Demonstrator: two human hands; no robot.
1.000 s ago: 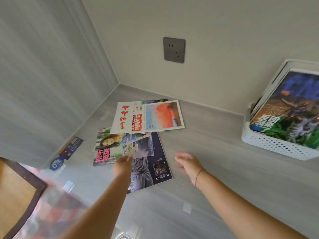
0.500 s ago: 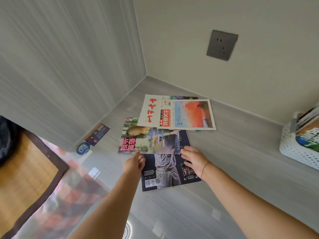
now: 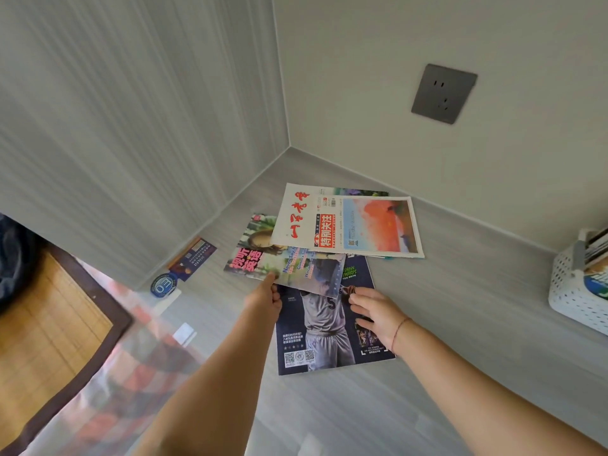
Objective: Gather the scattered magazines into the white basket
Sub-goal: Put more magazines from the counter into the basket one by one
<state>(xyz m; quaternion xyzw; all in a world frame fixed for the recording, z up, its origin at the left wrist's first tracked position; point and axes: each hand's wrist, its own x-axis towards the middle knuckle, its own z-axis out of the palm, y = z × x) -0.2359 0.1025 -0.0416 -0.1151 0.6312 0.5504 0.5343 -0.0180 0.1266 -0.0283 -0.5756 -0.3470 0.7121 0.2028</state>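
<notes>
Now, magazines (image 3: 348, 225) overlap in tabletop (image 3: 460, 307) corner, basket (image 3: 572, 301) well apart at right. Left hand (image 3: 265, 296) pinches near edge of middle magazine (image 3: 296, 264); right hand (image 3: 378, 311) flat, fingers spread, on dark magazine (image 3: 329, 340). Light, floppy, glossy — likely to slide; best taken by spine edge.

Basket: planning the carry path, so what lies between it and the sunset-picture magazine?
Nothing: in the head view only bare grey surface runs from the sunset magazine to the basket.
</notes>
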